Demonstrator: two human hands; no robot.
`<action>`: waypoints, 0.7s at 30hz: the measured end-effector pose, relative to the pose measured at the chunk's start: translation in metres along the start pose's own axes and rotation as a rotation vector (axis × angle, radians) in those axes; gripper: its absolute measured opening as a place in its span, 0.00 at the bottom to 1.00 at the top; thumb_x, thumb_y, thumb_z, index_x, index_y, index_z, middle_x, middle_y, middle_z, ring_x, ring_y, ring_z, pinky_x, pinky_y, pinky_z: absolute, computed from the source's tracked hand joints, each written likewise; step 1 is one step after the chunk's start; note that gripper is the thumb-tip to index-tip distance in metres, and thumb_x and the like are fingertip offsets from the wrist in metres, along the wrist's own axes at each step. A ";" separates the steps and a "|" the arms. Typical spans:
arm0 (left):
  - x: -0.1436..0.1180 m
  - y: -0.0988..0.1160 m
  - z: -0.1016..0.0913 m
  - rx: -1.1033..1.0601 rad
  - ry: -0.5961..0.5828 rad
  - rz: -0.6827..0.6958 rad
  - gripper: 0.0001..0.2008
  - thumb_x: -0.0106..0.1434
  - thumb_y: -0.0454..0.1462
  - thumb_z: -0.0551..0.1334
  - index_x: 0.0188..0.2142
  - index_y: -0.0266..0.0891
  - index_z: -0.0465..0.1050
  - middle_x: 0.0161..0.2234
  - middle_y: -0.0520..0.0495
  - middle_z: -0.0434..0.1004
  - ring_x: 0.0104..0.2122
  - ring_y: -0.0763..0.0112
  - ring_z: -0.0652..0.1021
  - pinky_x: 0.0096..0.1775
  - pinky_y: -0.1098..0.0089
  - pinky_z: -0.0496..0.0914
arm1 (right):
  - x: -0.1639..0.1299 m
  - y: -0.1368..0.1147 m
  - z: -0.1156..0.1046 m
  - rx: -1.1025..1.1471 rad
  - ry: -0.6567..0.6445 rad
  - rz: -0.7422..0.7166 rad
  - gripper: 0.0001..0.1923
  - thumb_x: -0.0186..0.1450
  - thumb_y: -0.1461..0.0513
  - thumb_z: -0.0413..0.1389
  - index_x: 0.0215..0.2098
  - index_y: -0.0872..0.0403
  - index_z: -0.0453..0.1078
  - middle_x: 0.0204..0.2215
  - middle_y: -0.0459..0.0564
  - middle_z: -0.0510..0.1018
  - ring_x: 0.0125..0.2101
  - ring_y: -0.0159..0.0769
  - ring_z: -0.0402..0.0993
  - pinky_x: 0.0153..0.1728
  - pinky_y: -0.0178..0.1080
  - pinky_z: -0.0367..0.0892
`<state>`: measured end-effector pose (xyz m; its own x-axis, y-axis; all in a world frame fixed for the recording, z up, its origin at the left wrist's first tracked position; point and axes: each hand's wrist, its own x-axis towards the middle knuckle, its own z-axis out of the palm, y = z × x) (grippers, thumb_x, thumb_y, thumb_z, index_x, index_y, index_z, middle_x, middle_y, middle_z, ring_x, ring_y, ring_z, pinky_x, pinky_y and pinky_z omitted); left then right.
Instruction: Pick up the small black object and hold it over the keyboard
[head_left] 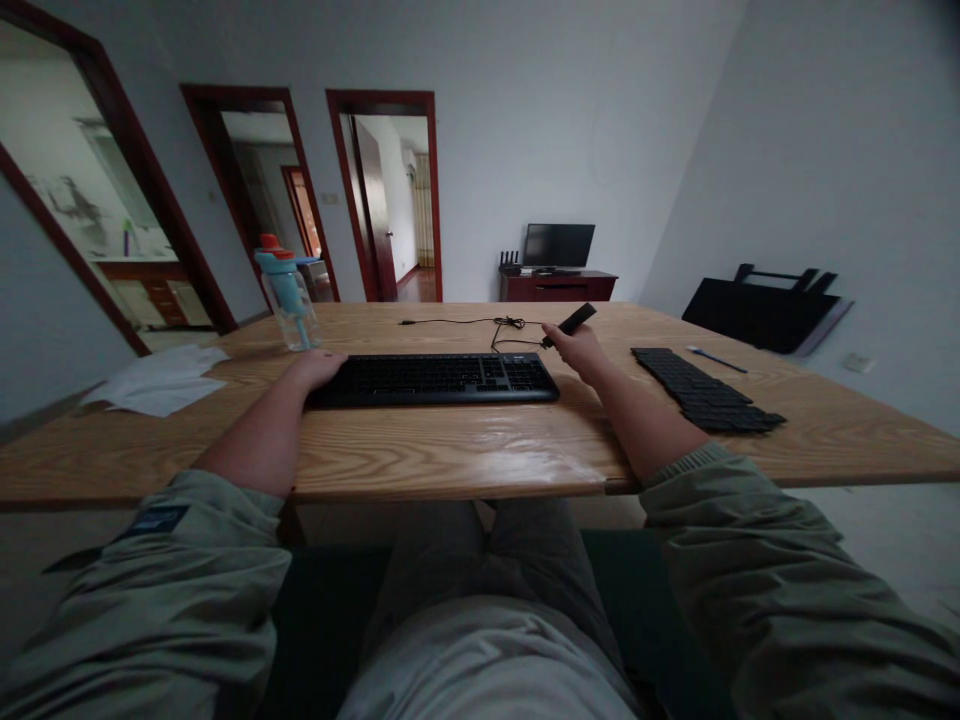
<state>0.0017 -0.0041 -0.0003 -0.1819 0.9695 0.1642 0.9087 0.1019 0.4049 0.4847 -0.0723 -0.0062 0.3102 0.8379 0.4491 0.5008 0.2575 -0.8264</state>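
A black keyboard [442, 378] lies flat on the wooden table in front of me. My left hand [319, 370] holds its left end, the fingers partly hidden from view. Above the table by the keyboard's far right corner, my right hand [576, 350] is closed around a black stick-shaped tool [579, 318], which tilts up to the right; its exact kind is unclear. To the right lies a slanting patch of black keycaps [701, 388] set close together in rows. A thin dark brush-like stick [718, 359] rests beyond them.
A clear bottle [291, 300] with a blue and red lid stands at the back left, near crumpled white tissues [161, 378]. The black cable [510, 323] lies bundled behind the keyboard. The table's front edge [450, 492] runs just before my lap.
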 end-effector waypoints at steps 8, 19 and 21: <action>0.003 -0.002 0.000 -0.003 -0.058 -0.015 0.22 0.67 0.48 0.56 0.46 0.33 0.79 0.49 0.35 0.80 0.48 0.53 0.79 0.51 0.62 0.71 | -0.009 -0.011 0.004 -0.018 -0.014 -0.023 0.21 0.62 0.48 0.61 0.29 0.58 0.75 0.30 0.57 0.80 0.32 0.43 0.75 0.35 0.40 0.68; -0.007 0.006 -0.005 -0.009 -0.054 -0.018 0.24 0.68 0.47 0.56 0.48 0.28 0.78 0.50 0.32 0.79 0.48 0.53 0.78 0.51 0.63 0.69 | -0.001 0.002 0.008 0.016 -0.027 -0.081 0.18 0.62 0.49 0.60 0.33 0.57 0.76 0.33 0.57 0.81 0.38 0.46 0.77 0.43 0.43 0.69; -0.007 0.006 -0.004 -0.014 -0.047 0.005 0.23 0.68 0.45 0.56 0.47 0.26 0.78 0.49 0.31 0.80 0.47 0.53 0.79 0.50 0.62 0.69 | -0.002 0.001 0.008 0.008 -0.038 -0.078 0.17 0.63 0.50 0.60 0.33 0.57 0.76 0.32 0.56 0.81 0.37 0.45 0.77 0.42 0.43 0.69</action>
<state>0.0064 -0.0116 0.0048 -0.1593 0.9794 0.1239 0.9042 0.0944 0.4166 0.4779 -0.0698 -0.0102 0.2398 0.8325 0.4994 0.5157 0.3265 -0.7921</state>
